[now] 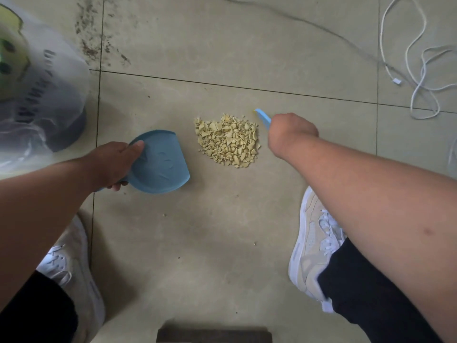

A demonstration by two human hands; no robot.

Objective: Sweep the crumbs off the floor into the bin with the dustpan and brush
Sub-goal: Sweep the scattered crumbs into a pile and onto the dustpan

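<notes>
Gripping our dustpan [160, 162] in our left hand [115, 164], brush [263, 117] in our right hand [290, 134], crumbs [228, 141] between them.

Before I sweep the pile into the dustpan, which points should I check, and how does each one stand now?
1. Left hand grips the dustpan: ok.
2. Right hand grips the brush: ok, though the bristles are hidden.
3. Dustpan's open edge faces the crumbs: ok.
4. Dustpan edge touches the pile: not ok, bare floor lies between them.
5. Brush sits on the far side of the pile from the dustpan: ok.
6. Bin with its plastic bag within reach at the left: ok; whether its mouth is open, cannot tell.
</notes>
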